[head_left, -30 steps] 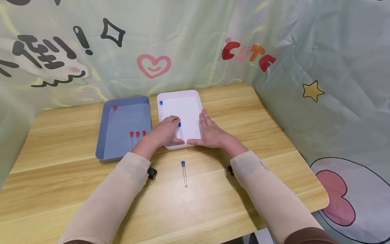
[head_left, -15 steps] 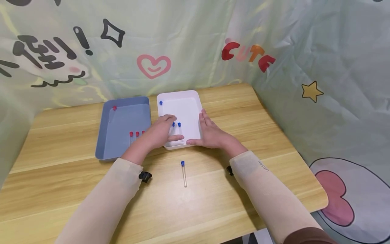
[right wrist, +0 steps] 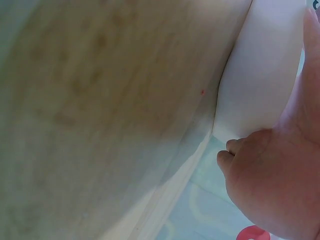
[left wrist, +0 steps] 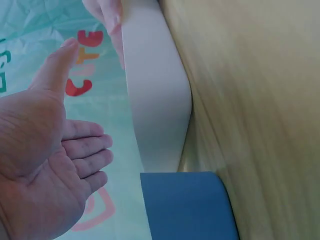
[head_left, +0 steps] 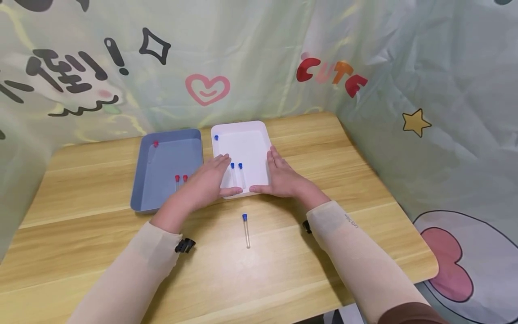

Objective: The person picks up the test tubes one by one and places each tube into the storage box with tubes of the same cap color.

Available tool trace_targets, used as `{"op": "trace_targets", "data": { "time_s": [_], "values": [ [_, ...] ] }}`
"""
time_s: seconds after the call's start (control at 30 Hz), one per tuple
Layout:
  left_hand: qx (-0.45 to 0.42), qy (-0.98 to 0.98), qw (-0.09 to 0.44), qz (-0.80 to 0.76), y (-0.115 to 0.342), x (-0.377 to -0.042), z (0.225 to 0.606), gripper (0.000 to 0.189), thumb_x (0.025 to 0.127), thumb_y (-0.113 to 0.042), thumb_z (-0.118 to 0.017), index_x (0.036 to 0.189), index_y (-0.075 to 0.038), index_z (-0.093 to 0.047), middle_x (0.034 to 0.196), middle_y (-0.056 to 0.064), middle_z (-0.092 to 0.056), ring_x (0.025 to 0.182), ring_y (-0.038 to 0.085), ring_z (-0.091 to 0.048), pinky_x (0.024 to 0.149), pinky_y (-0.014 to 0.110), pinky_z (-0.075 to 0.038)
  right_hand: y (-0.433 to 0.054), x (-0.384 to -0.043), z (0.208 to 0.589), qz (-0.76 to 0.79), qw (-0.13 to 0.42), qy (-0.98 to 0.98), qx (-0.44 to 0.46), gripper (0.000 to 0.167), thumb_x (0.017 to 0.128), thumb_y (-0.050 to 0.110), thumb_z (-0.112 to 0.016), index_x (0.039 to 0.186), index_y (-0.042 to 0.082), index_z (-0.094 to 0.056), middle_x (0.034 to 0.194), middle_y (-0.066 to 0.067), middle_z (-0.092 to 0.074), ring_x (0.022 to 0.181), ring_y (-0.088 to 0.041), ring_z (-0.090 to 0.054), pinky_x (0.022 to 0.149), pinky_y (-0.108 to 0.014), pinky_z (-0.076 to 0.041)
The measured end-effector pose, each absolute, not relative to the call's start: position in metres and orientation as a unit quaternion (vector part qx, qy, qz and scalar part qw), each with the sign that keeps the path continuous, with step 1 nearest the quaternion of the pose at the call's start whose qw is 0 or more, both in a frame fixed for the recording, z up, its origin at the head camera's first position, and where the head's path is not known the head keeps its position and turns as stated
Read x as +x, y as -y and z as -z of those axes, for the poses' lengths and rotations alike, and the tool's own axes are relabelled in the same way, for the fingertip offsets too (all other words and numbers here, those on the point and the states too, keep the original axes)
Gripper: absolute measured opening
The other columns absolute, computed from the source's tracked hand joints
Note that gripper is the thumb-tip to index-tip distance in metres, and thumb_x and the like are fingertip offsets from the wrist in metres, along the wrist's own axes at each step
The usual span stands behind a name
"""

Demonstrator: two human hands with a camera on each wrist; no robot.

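My left hand hovers at the left front corner of the white tray, fingers straight, thumb spread, holding nothing. In the left wrist view its palm stands apart from the tray's outer wall. My right hand rests against the tray's front right corner, fingers along the right side and thumb at the front edge. Inside the tray two clear tubes with blue caps, a left one and a right one, lie side by side near the front. Another blue cap shows at its back left.
One more blue-capped tube lies on the wooden table in front of the white tray. To the left stands a blue-grey tray with red-capped tubes; my left forearm partly hides them. A printed curtain hangs behind the table.
My left hand has let go of a blue-capped tube in the white tray and drawn back to the left, its fingers straightened. My right hand has stayed at the tray's corner.
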State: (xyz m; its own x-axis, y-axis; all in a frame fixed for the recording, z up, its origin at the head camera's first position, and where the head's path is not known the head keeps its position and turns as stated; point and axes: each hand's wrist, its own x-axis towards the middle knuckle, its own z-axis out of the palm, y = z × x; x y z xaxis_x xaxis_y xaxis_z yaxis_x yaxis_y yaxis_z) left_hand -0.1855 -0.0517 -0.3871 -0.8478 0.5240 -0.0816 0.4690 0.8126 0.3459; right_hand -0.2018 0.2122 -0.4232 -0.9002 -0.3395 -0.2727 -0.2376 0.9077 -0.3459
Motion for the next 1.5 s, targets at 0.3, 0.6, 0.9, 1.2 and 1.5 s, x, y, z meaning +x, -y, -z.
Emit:
{"op": "trace_targets", "data": {
  "time_s": [0.3,0.6,0.9,1.2,1.5],
  "values": [
    [0.316,-0.940,0.079,-0.099,0.038,-0.145,0.374,0.098,0.100,-0.065,-0.069,0.163,0.004,-0.042,0.175,0.022,-0.038,0.165,0.040,-0.034,0.135,0.056,-0.030,-0.212,-0.200,0.421,0.161,0.165,-0.961,-0.151,0.138,0.093,0.083,-0.061,0.170,-0.004,0.013,0.180,-0.018,0.027,0.172,-0.031,0.016,0.141,-0.050,-0.011],
    [0.339,-0.928,0.110,-0.109,0.026,-0.118,0.383,0.095,0.099,-0.062,-0.071,0.162,0.004,-0.045,0.173,0.021,-0.042,0.164,0.039,-0.038,0.137,0.054,-0.027,-0.213,-0.200,0.422,0.161,0.170,-0.961,-0.146,0.138,0.093,0.084,-0.060,0.169,-0.003,0.014,0.179,-0.017,0.030,0.172,-0.032,0.016,0.141,-0.051,-0.013],
    [0.356,-0.923,0.095,-0.110,0.025,-0.102,0.397,0.092,0.096,-0.058,-0.077,0.158,0.005,-0.051,0.168,0.021,-0.049,0.160,0.036,-0.045,0.135,0.054,-0.033,-0.214,-0.200,0.421,0.165,0.166,-0.961,-0.147,0.139,0.092,0.084,-0.060,0.169,-0.004,0.014,0.179,-0.018,0.028,0.172,-0.032,0.016,0.141,-0.051,-0.013],
    [0.355,-0.923,0.097,-0.111,0.026,-0.093,0.409,0.094,0.093,-0.058,-0.082,0.154,0.008,-0.054,0.164,0.022,-0.054,0.157,0.037,-0.049,0.134,0.052,-0.035,-0.213,-0.200,0.421,0.174,0.168,-0.960,-0.142,0.139,0.091,0.084,-0.062,0.170,-0.002,0.013,0.181,-0.016,0.027,0.172,-0.031,0.014,0.141,-0.051,-0.015],
    [0.332,-0.931,0.119,-0.098,0.030,-0.090,0.414,0.101,0.088,-0.062,-0.083,0.154,0.009,-0.053,0.165,0.025,-0.052,0.157,0.041,-0.047,0.136,0.051,-0.033,-0.212,-0.200,0.422,0.173,0.168,-0.960,-0.145,0.140,0.091,0.084,-0.063,0.170,-0.002,0.013,0.180,-0.015,0.028,0.172,-0.032,0.013,0.141,-0.051,-0.015]
  ]
}}
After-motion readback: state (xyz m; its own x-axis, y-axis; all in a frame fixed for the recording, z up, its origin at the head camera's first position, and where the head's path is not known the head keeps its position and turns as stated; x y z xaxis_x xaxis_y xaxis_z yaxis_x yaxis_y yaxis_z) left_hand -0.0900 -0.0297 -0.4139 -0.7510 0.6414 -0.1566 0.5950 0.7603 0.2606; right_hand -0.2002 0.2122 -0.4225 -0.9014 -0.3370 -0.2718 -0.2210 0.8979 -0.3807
